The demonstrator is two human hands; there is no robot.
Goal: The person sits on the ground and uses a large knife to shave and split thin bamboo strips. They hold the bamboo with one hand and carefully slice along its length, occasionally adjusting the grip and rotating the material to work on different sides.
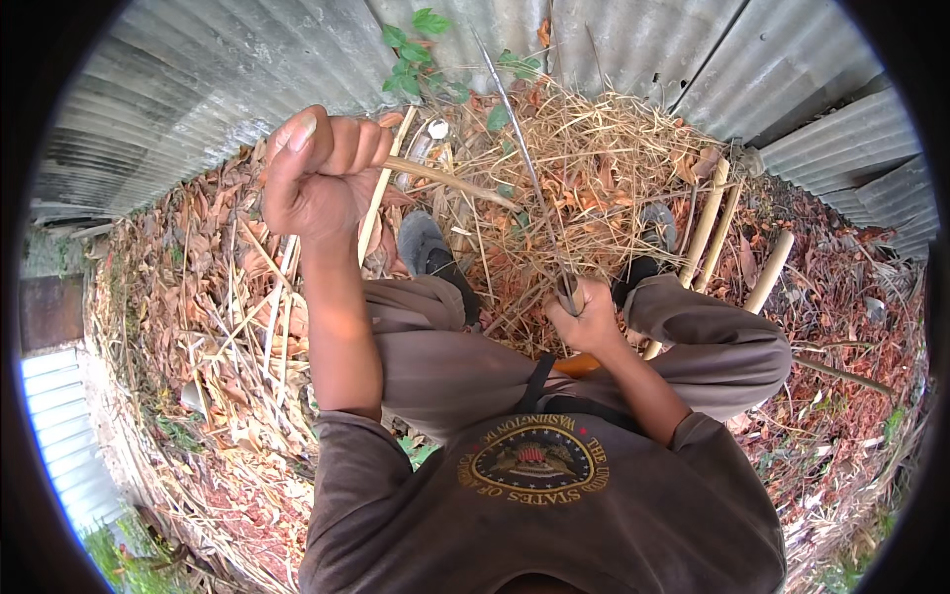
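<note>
My left hand (325, 176), raised on the left, is closed in a fist round a short tan stick (443, 177). The stick's free end points right, close to the blade. In front of my waist, my right hand (586, 315) is wrapped round the handle of a machete (515, 124). Its long, thin blade slants up and away, toward the metal sheeting. Below the blade lies a heap of pale straw-like shavings (584, 148) between my feet. An orange-brown object (577, 365) sits at my waist beside a dark strap; I cannot tell its kind.
Corrugated metal sheets (247, 89) wall off the far side. Pale cut poles (707, 223) stand out beside my right leg. A clear plastic bottle (420, 147) with a white cap lies past my left shoe (423, 241). Dry leaves (183, 247) cover the ground.
</note>
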